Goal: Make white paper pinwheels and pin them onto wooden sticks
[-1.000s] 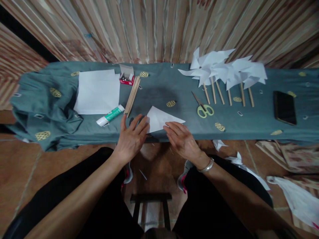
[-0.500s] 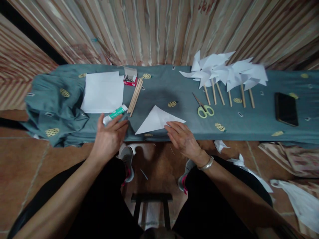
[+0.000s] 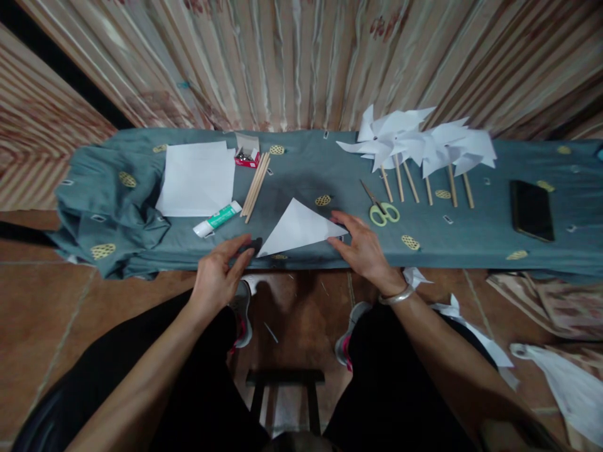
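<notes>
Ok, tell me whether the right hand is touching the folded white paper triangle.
Touching. The head view shows the right hand with its fingers laid against the right corner of the paper triangle, no gap visible.

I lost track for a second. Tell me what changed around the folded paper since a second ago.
The left hand left the triangular folded paper, swung out toward the glue tube, then came back to a small dark thing at the paper's left corner; whether it grips it is unclear. The right hand slid from the lower edge to the right tip. The scissors, sticks and pinwheels stayed put.
</notes>
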Demonstrator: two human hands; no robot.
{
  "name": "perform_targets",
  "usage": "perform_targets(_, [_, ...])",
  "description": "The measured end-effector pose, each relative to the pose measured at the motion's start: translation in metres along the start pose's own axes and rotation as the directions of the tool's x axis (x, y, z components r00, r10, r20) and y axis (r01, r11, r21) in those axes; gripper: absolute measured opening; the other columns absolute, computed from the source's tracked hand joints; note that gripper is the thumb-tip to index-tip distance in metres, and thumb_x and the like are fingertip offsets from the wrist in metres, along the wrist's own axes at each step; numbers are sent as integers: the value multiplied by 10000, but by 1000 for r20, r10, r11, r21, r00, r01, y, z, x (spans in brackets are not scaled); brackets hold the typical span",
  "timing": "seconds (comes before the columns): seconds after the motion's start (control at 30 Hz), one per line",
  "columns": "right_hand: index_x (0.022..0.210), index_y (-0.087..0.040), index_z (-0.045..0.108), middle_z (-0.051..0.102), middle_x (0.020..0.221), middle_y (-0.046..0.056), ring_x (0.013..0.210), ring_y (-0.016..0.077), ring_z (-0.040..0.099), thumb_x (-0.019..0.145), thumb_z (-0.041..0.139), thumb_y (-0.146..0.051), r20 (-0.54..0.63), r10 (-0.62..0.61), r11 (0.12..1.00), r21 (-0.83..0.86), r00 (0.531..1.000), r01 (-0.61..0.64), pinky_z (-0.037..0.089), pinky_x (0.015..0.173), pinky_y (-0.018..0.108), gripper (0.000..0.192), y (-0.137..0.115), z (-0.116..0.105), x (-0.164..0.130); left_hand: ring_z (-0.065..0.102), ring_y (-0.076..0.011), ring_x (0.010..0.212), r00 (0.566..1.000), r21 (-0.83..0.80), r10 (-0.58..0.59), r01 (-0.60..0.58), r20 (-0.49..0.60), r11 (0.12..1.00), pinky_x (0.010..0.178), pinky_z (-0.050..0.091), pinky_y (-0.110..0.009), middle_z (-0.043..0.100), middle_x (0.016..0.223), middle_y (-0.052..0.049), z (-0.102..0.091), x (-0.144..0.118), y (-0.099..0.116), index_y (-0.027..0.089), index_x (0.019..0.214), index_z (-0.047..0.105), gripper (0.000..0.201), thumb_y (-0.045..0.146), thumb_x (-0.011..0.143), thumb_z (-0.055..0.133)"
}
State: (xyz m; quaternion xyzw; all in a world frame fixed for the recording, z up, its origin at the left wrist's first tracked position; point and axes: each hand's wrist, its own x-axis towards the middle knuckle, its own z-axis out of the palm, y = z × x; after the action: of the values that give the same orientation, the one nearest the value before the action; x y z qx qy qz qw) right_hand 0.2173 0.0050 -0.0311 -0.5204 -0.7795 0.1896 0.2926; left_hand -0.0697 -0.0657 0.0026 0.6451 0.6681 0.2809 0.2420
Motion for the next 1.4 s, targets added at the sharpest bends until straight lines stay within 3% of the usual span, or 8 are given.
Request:
perform_targets(0.13, [1189, -185, 641, 734, 1036, 82, 1038, 247, 654, 837, 599, -214, -64, -2, 1000, -2, 998, 2, 505, 957, 416, 356, -6, -3, -2, 629, -278, 1132, 1000, -74, -27, 27, 1, 997, 1011, 476, -370, 697, 1204, -110, 8, 9, -1, 127, 1192, 673, 548, 530, 875, 480])
perform_targets(0.33, [861, -233, 723, 747, 898, 43, 1042, 237, 640, 865, 568, -206, -114, -90, 994, 45, 989, 96, 516, 919, 390, 157, -17, -13, -7, 632, -294, 1123, 995, -195, -100, 103, 27, 975, 1021, 467, -414, 680, 1245, -106, 11, 22, 3, 143, 1212, 664, 618, 615, 865, 468])
perform_targets(0.6, [874, -249, 712, 736, 949, 40, 1002, 227, 654, 851, 553, -195, -197, -4, 994, 109, 980, 26, 509, 948, 420, 169, -18, -18, -5, 624, -338, 1139, 981, -498, -35, 127, 191, 858, 977, 484, -431, 691, 1198, -177, 21, 32, 21, 87, 1265, 622, 791, 651, 712, 671])
perform_targets(0.73, [872, -251, 702, 741, 942, 27, 1001, 220, 659, 845, 557, -194, -272, 20, 990, 142, 962, 19, 506, 964, 417, 158, -20, -24, 0, 667, -302, 1025, 967, -603, 18, 144, 255, 785, 895, 522, -362, 745, 1048, -115, 30, 39, 32, 123, 1072, 728, 649, 625, 660, 726])
perform_targets(0.93, [900, -243, 685, 746, 1014, 32, 1036, 206, 660, 867, 535, -196, -337, -29, 991, 117, 941, 72, 498, 992, 404, 161, -20, -35, 4, 639, -192, 588, 908, -544, -149, 359, 391, 759, 567, 518, -299, 707, 640, -69, 46, 50, 35, 143, 664, 738, 463, 579, 527, 809])
perform_targets(1.13, [1191, -168, 631, 698, 1201, 124, 1120, 281, 629, 911, 450, -207, -313, 65, 973, -192, 948, -130, 465, 1000, 462, 336, 20, -56, 5, 526, -143, 508, 968, -575, -189, 250, 164, 779, 481, 425, -258, 643, 555, 2, 43, 60, 37, 186, 608, 717, 329, 480, 509, 826])
perform_targets(1.27, [1146, -96, 654, 721, 1070, 227, 1021, 371, 654, 906, 480, -265, -189, 228, 849, -441, 955, -290, 503, 852, 494, 341, 39, -61, 9, 478, -135, 502, 979, -558, -204, 170, 3, 812, 469, 377, -248, 583, 518, 24, 40, 67, 42, 194, 559, 673, 269, 428, 525, 801])
perform_targets(1.4, [1096, -126, 680, 748, 955, 204, 914, 346, 696, 873, 569, -304, -110, 318, 767, -554, 942, -324, 512, 761, 424, 306, 35, -64, 16, 485, -130, 532, 980, -515, -166, 86, -112, 853, 495, 377, -239, 557, 546, 29, 35, 76, 44, 178, 605, 679, 215, 371, 578, 771])
